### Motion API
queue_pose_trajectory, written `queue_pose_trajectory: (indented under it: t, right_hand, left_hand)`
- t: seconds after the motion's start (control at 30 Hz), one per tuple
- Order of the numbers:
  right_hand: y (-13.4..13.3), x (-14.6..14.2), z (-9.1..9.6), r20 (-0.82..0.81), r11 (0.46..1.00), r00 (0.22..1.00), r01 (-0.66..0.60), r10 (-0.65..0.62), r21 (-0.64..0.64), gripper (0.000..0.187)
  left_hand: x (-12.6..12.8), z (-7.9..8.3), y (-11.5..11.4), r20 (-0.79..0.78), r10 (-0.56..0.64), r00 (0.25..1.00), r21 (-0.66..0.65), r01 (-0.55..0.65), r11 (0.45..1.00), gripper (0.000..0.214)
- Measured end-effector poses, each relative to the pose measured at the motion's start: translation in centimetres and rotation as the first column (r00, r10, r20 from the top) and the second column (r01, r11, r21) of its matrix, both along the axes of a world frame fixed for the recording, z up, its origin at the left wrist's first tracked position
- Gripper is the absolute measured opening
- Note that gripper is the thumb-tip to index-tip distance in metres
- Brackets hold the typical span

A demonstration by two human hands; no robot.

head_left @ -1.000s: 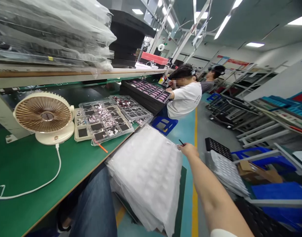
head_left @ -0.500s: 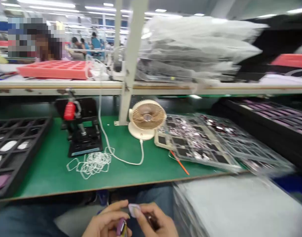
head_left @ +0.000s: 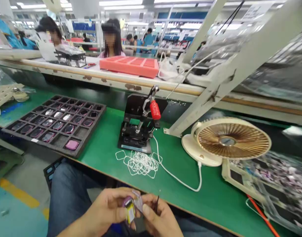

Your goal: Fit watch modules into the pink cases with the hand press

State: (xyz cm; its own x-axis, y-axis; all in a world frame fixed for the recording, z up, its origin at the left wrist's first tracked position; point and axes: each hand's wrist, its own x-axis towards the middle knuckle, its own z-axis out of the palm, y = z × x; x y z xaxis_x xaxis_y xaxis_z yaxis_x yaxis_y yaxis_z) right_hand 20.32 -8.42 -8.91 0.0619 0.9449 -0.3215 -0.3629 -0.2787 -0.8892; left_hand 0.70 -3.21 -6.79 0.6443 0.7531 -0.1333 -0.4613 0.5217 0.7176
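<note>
Over my lap, my left hand (head_left: 108, 208) is closed on a small purple watch-like case (head_left: 130, 213). Its open side shows a yellow and silver part that looks like a battery. My right hand (head_left: 159, 218) pinches a thin light-purple cover (head_left: 138, 201) by its edge, right beside the case; whether the two touch I cannot tell. A thin dark pointed tool (head_left: 157, 204) also sticks up from the right hand's fingers. On the green bench (head_left: 101, 153) just beyond lies a pile of white ring-shaped gaskets (head_left: 142, 163).
A black clamp fixture (head_left: 137, 131) with a red handle (head_left: 155, 110) stands behind the gaskets. Left is a dark compartment tray (head_left: 56, 142) of watch-like parts. A cream fan (head_left: 227, 141), its white cable, and clear trays (head_left: 271, 184) are right. A slanted post (head_left: 230, 77) rises behind.
My view has swung left, bringing the whole dark tray into sight. My hands have come closer together, and the cover now sits next to the case, turned more edge-on.
</note>
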Motion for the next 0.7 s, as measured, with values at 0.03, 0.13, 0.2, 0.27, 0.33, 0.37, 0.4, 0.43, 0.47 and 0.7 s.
queue_pose_trajectory:
  t: [0.03, 0.13, 0.2, 0.27, 0.33, 0.37, 0.4, 0.43, 0.47, 0.7]
  right_hand:
    - [0.2, 0.3, 0.5, 0.062, 0.999, 0.998, 0.012, -0.015, 0.046, 0.051]
    - [0.6, 0.9, 1.9, 0.375, 0.937, 0.905, 0.067, -0.202, 0.344, 0.027]
    - [0.6, 0.7, 2.6, 0.551, 0.848, 0.766, -0.014, -0.332, 0.530, 0.016]
    - [0.6, 0.3, 2.9, 0.645, 0.774, 0.650, -0.137, -0.401, 0.619, 0.022]
    - [0.6, -0.1, 3.2, 0.675, 0.729, 0.599, -0.212, -0.430, 0.652, 0.027]
    - [0.6, -0.2, 3.2, 0.682, 0.718, 0.591, -0.233, -0.431, 0.656, 0.029]
    - [0.6, -0.3, 3.3, 0.686, 0.712, 0.591, -0.250, -0.425, 0.656, 0.030]
    - [0.7, -0.3, 3.3, 0.689, 0.708, 0.592, -0.264, -0.417, 0.655, 0.031]
    - [0.8, -0.3, 3.3, 0.692, 0.705, 0.592, -0.273, -0.413, 0.654, 0.033]
    - [1.1, 0.3, 2.4, 0.692, 0.666, 0.571, -0.310, -0.441, 0.679, 0.037]
  left_hand:
    - [0.0, 0.3, 0.3, 0.016, 0.013, 1.000, -0.008, -0.013, 1.000, 0.046]
    - [-0.1, 0.6, 1.1, 0.015, 0.078, 0.997, -0.026, -0.078, 0.997, 0.048]
    - [0.0, 0.6, 1.5, -0.014, 0.135, 0.991, -0.013, -0.135, 0.991, 0.051]
    - [0.2, 0.6, 1.7, -0.042, 0.183, 0.982, 0.017, -0.183, 0.983, 0.052]
    - [0.4, 0.7, 1.8, -0.065, 0.200, 0.978, 0.048, -0.197, 0.979, 0.052]
    - [0.5, 0.8, 1.8, -0.074, 0.201, 0.977, 0.059, -0.197, 0.979, 0.052]
    - [0.5, 0.9, 1.8, -0.080, 0.203, 0.976, 0.070, -0.197, 0.978, 0.052]
    - [0.6, 1.0, 1.8, -0.085, 0.206, 0.975, 0.080, -0.199, 0.977, 0.052]
    - [0.6, 1.0, 1.8, -0.088, 0.211, 0.973, 0.089, -0.204, 0.975, 0.052]
    - [0.4, 0.2, 1.7, -0.110, 0.209, 0.972, 0.136, -0.194, 0.972, 0.053]
